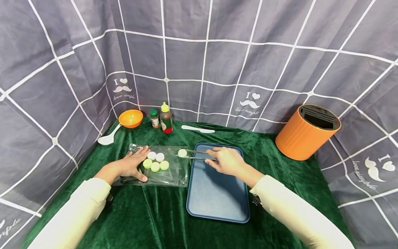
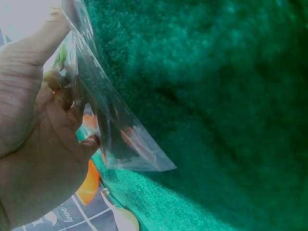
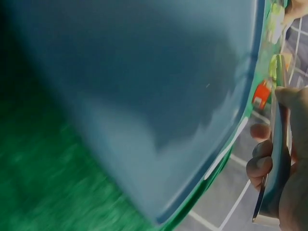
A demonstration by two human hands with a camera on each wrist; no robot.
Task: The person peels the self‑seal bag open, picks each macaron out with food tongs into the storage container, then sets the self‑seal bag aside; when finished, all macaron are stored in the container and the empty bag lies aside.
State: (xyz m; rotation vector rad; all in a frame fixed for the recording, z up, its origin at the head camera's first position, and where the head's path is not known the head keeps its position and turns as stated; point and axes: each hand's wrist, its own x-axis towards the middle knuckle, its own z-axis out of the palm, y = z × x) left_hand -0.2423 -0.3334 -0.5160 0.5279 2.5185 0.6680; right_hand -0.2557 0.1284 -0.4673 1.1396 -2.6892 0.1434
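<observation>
So one round slice (image 1: 182,153) sat pinched in the tongs (image 1: 199,155), held just past the left edge of the blue tray (image 1: 217,193), between the tray and the clear bag (image 1: 161,173). Your right hand (image 1: 228,161) had its fingers (image 3: 262,163) curled round the tongs' handles, squeezing them shut on the slice. Your left hand (image 1: 132,166) lay flat on the bag with fingers spread, thumb out, pinning it to the green surface (image 1: 155,214). Five slices (image 1: 155,161) were in the bag beside that hand, white and green. Nothing lay in the tray, so I'd judge the moving had barely started: first piece lifted, not yet set down, five left. Behind: orange bowl (image 1: 130,118), two bottles (image 1: 161,120), orange holder (image 1: 306,133).
</observation>
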